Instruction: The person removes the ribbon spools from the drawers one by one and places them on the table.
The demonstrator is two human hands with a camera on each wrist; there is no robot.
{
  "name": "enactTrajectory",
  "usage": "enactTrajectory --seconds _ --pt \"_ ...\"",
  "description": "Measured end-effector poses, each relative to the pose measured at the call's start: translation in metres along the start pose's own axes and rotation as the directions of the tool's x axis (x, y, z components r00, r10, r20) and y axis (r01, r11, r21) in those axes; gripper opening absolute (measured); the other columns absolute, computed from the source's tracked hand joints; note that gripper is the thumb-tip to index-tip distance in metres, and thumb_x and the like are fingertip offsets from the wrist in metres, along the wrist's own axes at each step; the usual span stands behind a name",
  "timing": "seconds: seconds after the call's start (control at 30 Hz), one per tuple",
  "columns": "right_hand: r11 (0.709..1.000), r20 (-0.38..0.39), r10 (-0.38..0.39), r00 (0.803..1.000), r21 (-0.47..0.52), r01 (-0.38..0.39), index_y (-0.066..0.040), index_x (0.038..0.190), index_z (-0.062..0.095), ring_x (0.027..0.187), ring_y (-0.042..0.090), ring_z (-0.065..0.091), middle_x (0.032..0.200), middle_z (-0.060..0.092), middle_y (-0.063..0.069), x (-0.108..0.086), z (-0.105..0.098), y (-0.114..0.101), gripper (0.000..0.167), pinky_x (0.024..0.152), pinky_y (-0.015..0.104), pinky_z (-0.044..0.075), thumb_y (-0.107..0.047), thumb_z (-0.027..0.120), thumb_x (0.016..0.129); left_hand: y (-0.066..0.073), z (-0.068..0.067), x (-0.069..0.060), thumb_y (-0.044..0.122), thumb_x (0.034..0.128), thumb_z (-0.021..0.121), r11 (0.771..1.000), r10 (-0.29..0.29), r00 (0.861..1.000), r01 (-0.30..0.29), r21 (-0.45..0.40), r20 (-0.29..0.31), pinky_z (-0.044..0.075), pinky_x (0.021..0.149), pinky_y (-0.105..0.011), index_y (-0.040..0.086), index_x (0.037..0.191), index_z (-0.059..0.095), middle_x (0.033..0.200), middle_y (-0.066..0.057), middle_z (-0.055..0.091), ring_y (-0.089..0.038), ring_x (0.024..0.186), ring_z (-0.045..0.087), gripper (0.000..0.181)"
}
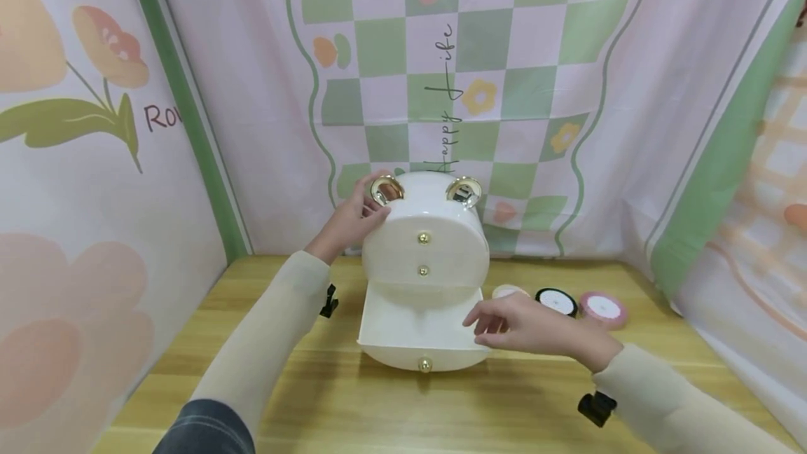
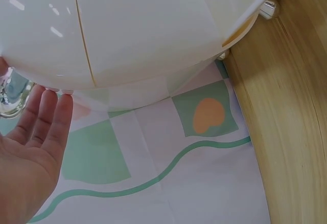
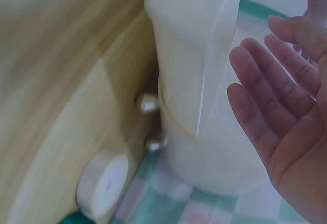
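A white storage box (image 1: 429, 254) with rounded sides, two gold-rimmed ears and small gold knobs stands in the middle of the table. Its bottom drawer (image 1: 416, 321) is pulled out towards me, and I see nothing lying in it. My left hand (image 1: 361, 212) rests on the box's upper left, beside the left gold ear (image 1: 387, 190). In the left wrist view its straight fingers (image 2: 47, 114) touch the white shell. Over the drawer's right edge hovers my right hand (image 1: 523, 324), fingers (image 3: 260, 117) loosely bent around nothing.
To the right of the box, partly behind my right hand, lie a pale roll (image 1: 509, 291), a dark-rimmed ribbon roll (image 1: 557, 302) and a pink ribbon roll (image 1: 603, 308). Patterned curtain (image 1: 536, 33) hangs behind and at both sides of the wooden table (image 1: 302, 398).
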State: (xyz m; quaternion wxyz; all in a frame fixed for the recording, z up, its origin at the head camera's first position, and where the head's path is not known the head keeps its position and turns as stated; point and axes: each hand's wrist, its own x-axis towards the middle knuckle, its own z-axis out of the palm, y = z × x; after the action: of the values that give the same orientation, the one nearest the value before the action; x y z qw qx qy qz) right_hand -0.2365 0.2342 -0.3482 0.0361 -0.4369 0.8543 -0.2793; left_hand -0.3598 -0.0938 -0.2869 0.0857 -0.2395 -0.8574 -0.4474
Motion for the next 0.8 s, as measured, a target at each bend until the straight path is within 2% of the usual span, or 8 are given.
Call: enactTrajectory --seconds 0.17,0.3,0.43,0.67,0.8 --pt "0.999 0.013 -0.004 1.000 0.040 0.003 -0.010 0.111 0.070 0.081 0.003 0.067 0.098 0.072 -0.001 0.006 0.020 -0.010 0.016 0.070 0.023 0.057 -0.016 0.070 0.096 -0.001 0.000 0.000 0.031 0.1009 0.062 1.000 -0.006 1.000 0.006 0.007 -0.002 0.055 0.081 -0.039 0.043 0.157 0.020 0.108 -0.008 0.061 -0.023 0.096 0.061 0.071" --pt "0.999 -0.011 0.021 1.000 0.049 -0.021 -0.011 0.111 0.071 0.084 0.002 0.066 0.096 0.072 -0.006 0.008 0.035 -0.018 0.016 0.074 0.024 0.057 -0.014 0.069 0.096 -0.001 0.000 0.000 0.031 0.1010 0.062 1.000 -0.007 1.000 0.007 0.007 0.000 0.054 0.082 -0.039 0.041 0.157 0.020 0.109 -0.008 0.061 -0.023 0.097 0.061 0.071" --pt "0.998 -0.042 0.023 0.999 0.055 -0.021 -0.010 0.110 0.071 0.082 0.001 0.065 0.092 0.072 -0.008 0.010 0.048 -0.025 0.016 0.071 0.025 0.057 -0.010 0.070 0.094 -0.001 0.000 0.000 0.031 0.1010 0.062 1.000 -0.014 1.000 0.014 0.010 -0.002 0.055 0.081 -0.039 0.039 0.158 0.020 0.109 -0.008 0.061 -0.023 0.097 0.061 0.071" --pt "0.998 -0.032 0.006 0.999 0.068 -0.004 -0.010 0.115 0.070 0.084 0.001 0.066 0.097 0.075 0.002 0.012 0.072 -0.020 0.022 0.070 0.022 0.056 -0.011 0.072 0.093 0.001 -0.001 -0.001 0.031 0.1012 0.062 1.000 -0.018 1.000 0.018 0.005 -0.003 0.055 0.080 -0.040 0.040 0.158 0.019 0.109 -0.008 0.060 -0.023 0.097 0.061 0.071" --pt "0.996 -0.037 0.029 0.999 0.088 -0.026 -0.009 0.123 0.067 0.091 0.009 0.069 0.107 0.074 0.007 0.013 0.084 -0.020 0.029 0.073 0.025 0.057 -0.012 0.071 0.095 -0.001 0.000 0.000 0.032 0.1011 0.062 1.000 -0.010 1.000 0.010 0.000 0.002 0.055 0.080 -0.040 0.036 0.159 0.019 0.109 -0.008 0.060 -0.023 0.096 0.061 0.072"
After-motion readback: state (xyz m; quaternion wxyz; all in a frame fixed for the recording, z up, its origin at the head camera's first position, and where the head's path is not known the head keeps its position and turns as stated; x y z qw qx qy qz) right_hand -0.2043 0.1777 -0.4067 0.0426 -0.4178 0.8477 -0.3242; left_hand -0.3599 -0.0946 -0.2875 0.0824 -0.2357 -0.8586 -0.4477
